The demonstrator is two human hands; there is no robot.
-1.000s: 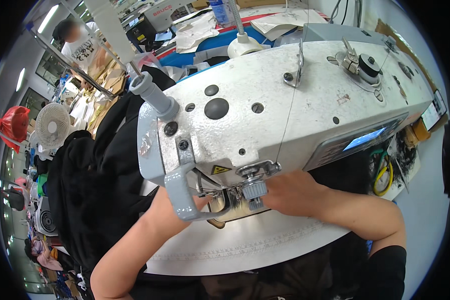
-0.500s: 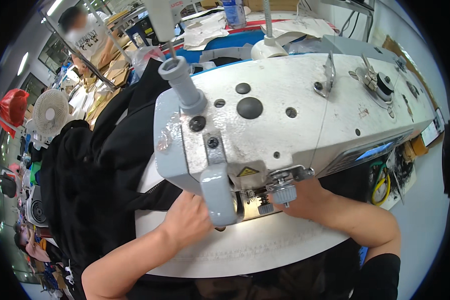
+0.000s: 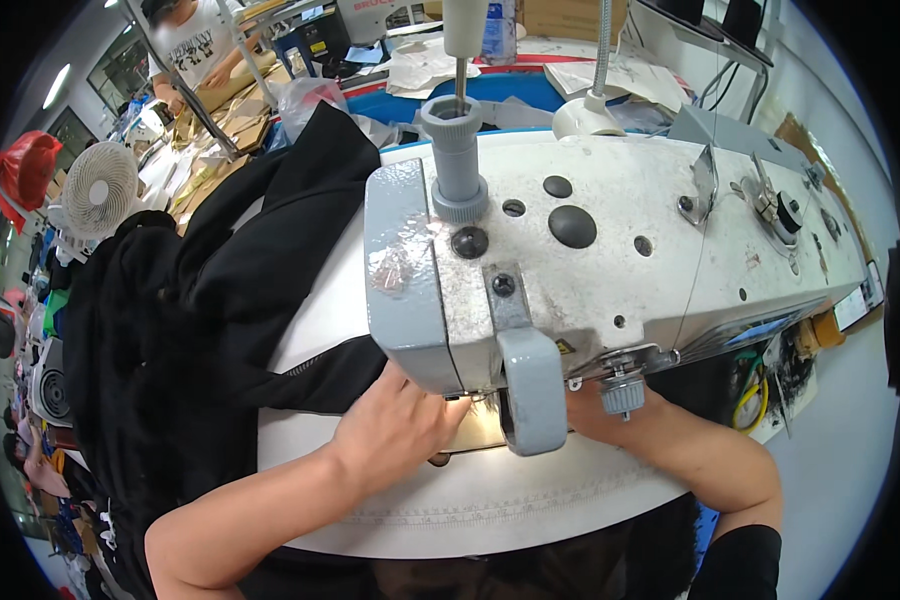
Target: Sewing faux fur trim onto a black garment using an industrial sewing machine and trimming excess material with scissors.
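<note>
A white and grey sewing machine (image 3: 590, 270) fills the middle of the view. On its left, my left hand (image 3: 395, 420) is closed on the edge of a black garment (image 3: 320, 370), with a fingertip close to the shiny metal needle plate (image 3: 480, 425). My right hand (image 3: 600, 412) reaches under the machine head from the right. Its fingers are hidden behind the head and a grey ridged tension knob (image 3: 623, 392). The needle area is mostly covered by the grey guard (image 3: 533, 390). The bulk of the black garment hangs over the table's left side.
The white sewing table (image 3: 530, 505) curves along the front, with ruler marks on it. A lamp with a flexible neck (image 3: 602, 50) stands behind the machine. Yellow-handled scissors (image 3: 750, 402) lie at right. A white fan (image 3: 100, 188) and a co-worker (image 3: 205, 55) are at far left.
The whole view has shifted, so the machine sits farther right. A fingertip of my left hand now shows beside the needle plate. My right hand stays under the machine head.
</note>
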